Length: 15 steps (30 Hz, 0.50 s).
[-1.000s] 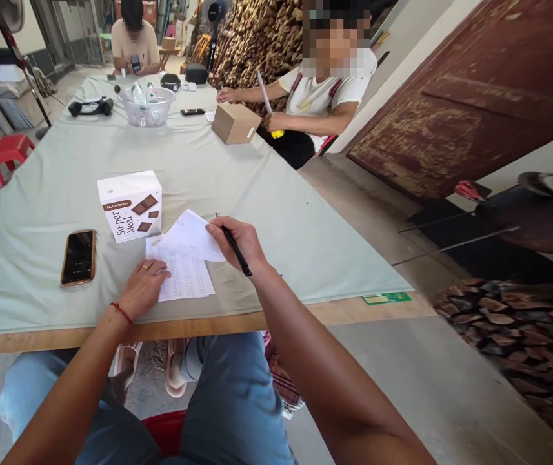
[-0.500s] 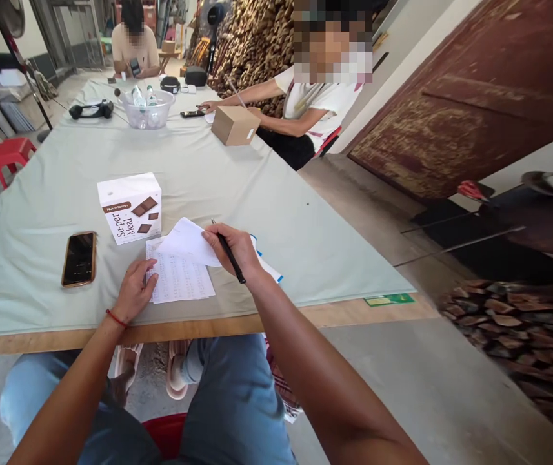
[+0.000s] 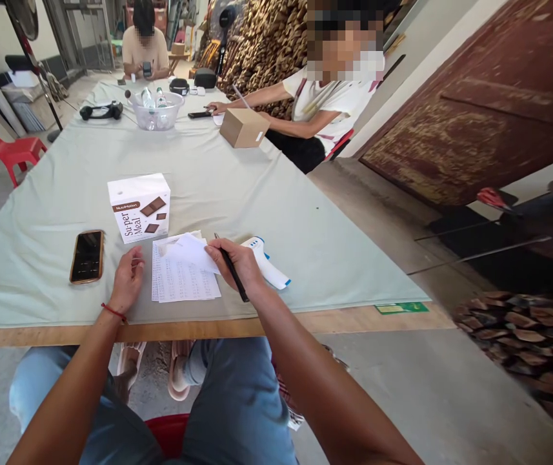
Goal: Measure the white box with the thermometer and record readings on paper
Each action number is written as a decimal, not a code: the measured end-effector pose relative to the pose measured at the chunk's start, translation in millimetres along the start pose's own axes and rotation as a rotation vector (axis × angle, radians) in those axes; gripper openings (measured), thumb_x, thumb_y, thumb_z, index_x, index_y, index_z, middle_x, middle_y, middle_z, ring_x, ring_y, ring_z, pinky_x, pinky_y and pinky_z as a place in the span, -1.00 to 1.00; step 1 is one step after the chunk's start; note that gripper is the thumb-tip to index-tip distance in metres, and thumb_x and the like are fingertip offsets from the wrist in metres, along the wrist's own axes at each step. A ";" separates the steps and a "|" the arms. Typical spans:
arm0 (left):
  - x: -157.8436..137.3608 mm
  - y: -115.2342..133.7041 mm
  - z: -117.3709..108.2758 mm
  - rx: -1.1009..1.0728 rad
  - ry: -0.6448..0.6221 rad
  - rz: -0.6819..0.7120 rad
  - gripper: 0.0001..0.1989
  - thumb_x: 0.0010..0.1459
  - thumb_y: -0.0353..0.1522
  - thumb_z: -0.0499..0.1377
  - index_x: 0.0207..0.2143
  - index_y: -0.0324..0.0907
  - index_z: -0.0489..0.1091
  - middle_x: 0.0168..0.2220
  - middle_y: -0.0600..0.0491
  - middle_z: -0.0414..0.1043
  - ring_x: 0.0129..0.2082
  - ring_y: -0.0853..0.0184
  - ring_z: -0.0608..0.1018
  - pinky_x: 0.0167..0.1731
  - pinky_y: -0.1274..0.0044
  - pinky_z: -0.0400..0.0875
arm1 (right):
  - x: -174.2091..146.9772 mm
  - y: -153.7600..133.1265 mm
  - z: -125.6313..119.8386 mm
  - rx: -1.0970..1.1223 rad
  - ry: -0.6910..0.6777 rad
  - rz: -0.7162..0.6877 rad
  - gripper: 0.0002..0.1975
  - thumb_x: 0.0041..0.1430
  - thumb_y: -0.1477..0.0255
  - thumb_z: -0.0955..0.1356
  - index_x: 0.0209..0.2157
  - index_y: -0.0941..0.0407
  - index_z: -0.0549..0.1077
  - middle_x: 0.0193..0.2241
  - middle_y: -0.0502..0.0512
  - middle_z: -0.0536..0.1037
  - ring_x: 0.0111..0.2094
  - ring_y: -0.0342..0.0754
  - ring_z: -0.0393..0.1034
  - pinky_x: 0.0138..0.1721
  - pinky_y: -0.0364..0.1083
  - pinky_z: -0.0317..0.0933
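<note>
Item: right hand, closed around a black pen, metal tip aimed away from the wearer. Its thumb and fingertips met the near-right edge of a blank-faced sheet; whether they truly pinched that edge was hard to tell, the knuckles being in the way.

Item: left hand, empty, fingers loosely bent, resting on the desk between the paper stack and a smartphone in an orange-brown case.

Item: paper stack, flat near the front edge, bearing rows of marks too small to read; the blank-faced sheet lay across its upper part, partly raised.

Item: white carton, lettered "Super Meal", upright just behind the stack.

Item: white-and-blue infrared thermometer, lying just beyond the right hand, partly hidden by it.

Condition notes, by judgement: with the left hand clear of the stack, no finger pinned the lower pages, so a tug on the blank-faced sheet could have skewed them or carried one along. Sharing one grip between pen and paper risked a crease or a stray ink line. A rightward sweep of the wrist could have knocked the thermometer askew.
</note>
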<state>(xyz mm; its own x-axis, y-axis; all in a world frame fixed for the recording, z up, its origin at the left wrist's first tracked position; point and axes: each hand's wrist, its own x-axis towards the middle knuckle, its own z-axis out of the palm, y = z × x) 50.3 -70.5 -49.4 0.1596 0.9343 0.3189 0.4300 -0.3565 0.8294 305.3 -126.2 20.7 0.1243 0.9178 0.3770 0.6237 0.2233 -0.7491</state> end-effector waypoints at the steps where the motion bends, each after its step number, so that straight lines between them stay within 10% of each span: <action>1: 1.2 -1.4 -0.8 0.011 -0.007 -0.003 -0.62 0.23 -0.33 0.00 0.10 -0.18 0.24 -0.05 -0.11 0.38 -0.14 0.28 0.51 -0.09 0.32 0.47 | -5.2 0.6 2.8 -0.007 -0.014 -0.003 -0.64 0.21 0.16 0.23 -0.40 0.12 0.49 -0.60 -0.04 0.42 -0.54 -0.13 0.27 -0.50 -0.17 0.08; 15: 26.9 -7.5 5.2 0.335 -0.087 0.172 -0.73 0.15 -0.44 0.04 -0.10 -0.20 0.39 -0.12 -0.07 0.48 -0.06 0.19 0.49 0.01 0.27 0.41 | -51.0 4.9 3.5 0.118 -0.173 0.028 -0.58 0.30 0.14 0.19 -0.07 0.07 0.53 -0.36 0.07 0.62 -0.29 -0.02 0.52 -0.22 -0.07 0.37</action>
<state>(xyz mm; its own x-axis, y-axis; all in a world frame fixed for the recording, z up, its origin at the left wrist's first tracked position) 56.0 -42.7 -49.4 0.3231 0.8632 0.3879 0.6550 -0.4998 0.5667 299.3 -170.8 -4.1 -0.0008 0.9646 0.2636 0.5261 0.2245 -0.8203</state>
